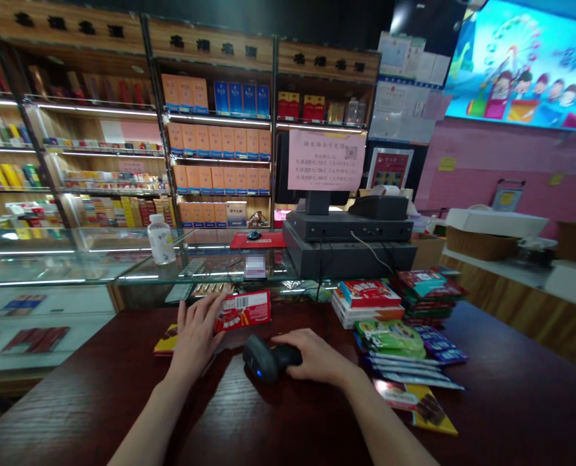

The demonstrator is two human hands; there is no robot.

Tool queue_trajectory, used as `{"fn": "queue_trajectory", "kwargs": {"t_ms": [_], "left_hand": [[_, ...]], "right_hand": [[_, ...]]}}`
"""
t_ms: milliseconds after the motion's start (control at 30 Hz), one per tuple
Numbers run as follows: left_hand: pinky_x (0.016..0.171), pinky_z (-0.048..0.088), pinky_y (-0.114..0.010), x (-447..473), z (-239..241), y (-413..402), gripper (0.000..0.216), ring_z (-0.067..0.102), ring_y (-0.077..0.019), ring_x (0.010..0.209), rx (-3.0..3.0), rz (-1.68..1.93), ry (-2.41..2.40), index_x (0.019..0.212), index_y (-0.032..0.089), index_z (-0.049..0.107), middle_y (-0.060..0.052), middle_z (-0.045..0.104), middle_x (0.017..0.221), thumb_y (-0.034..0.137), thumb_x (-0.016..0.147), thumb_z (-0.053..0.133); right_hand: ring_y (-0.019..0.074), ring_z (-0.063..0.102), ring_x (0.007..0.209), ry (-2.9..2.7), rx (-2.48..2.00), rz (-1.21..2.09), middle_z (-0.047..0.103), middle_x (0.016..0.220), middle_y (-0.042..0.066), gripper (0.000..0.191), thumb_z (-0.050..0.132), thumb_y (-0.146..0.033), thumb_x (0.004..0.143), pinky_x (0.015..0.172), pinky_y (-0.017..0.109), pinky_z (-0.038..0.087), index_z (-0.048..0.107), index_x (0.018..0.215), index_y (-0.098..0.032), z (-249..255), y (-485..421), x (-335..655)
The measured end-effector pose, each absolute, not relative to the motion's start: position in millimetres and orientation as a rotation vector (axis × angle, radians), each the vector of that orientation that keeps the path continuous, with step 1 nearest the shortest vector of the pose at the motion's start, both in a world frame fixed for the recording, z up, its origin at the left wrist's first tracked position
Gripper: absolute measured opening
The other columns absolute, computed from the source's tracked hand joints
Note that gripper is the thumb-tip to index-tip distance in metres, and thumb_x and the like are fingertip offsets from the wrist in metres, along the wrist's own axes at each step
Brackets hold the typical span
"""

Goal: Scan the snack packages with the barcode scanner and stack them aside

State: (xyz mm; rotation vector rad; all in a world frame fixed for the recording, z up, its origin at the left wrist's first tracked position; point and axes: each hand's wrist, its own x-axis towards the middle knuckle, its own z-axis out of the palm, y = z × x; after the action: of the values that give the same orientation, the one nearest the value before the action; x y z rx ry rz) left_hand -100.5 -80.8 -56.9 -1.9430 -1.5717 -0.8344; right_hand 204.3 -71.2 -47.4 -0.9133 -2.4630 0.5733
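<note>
My left hand (197,336) lies on a red snack packet (243,309) with a white barcode label, fingers spread over its left end on the dark wooden counter (98,401). A yellow packet (166,342) pokes out under that hand. My right hand (317,356) is wrapped round the handle of a black barcode scanner (263,357), whose head points left toward the red packet and shows a small blue light.
Stacks of snack packets (395,310) sit to the right on the counter, one yellow packet (421,408) nearer me. Behind stand a till with monitor (346,239), a glass display case (74,265) with a white bottle (160,239), and stocked shelves (217,149).
</note>
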Motion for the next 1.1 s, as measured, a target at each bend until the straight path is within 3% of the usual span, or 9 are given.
{"fn": "queue_trajectory", "kwargs": {"t_ms": [233, 433, 733, 1100], "left_hand": [[0.119, 0.017, -0.063, -102, -56, -82, 0.079, 0.049, -0.0302, 0.127, -1.939, -0.811, -1.586, 0.153, 0.030, 0.029, -0.009, 0.054, 0.139, 0.017, 0.082, 0.062], [0.120, 0.015, -0.062, -99, -52, -86, 0.076, 0.048, -0.0307, 0.127, -1.920, -0.832, -1.591, 0.152, 0.030, 0.032, -0.008, 0.054, 0.139, 0.019, 0.083, 0.062], [0.120, 0.015, -0.062, -96, -50, -88, 0.075, 0.050, -0.0297, 0.127, -1.907, -0.873, -1.599, 0.150, 0.030, 0.036, -0.009, 0.055, 0.139, 0.016, 0.082, 0.063], [0.121, 0.015, -0.062, -96, -50, -87, 0.076, 0.050, -0.0297, 0.128, -1.904, -0.882, -1.600, 0.149, 0.029, 0.037, -0.009, 0.056, 0.138, 0.014, 0.080, 0.063]], "right_hand": [[0.0227, 0.062, 0.107, -2.384, -0.952, 0.406, 0.066, 0.115, 0.005, 0.059, 0.062, -0.013, 0.072, 0.096, 0.035, 0.046, 0.060, 0.130, -0.027, -46, -74, 201], [0.0211, 0.058, 0.121, -2.150, -0.767, 0.560, 0.061, 0.132, 0.005, 0.068, 0.064, -0.011, 0.073, 0.108, 0.037, 0.042, 0.053, 0.138, -0.027, -31, -74, 204], [0.0206, 0.063, 0.114, -2.100, -0.766, 0.750, 0.064, 0.132, 0.004, 0.079, 0.067, -0.012, 0.073, 0.104, 0.039, 0.046, 0.044, 0.147, -0.031, -27, -82, 197], [0.0204, 0.065, 0.109, -2.106, -0.771, 0.796, 0.068, 0.123, 0.004, 0.079, 0.070, -0.016, 0.074, 0.101, 0.039, 0.048, 0.044, 0.147, -0.032, -25, -84, 197]]}}
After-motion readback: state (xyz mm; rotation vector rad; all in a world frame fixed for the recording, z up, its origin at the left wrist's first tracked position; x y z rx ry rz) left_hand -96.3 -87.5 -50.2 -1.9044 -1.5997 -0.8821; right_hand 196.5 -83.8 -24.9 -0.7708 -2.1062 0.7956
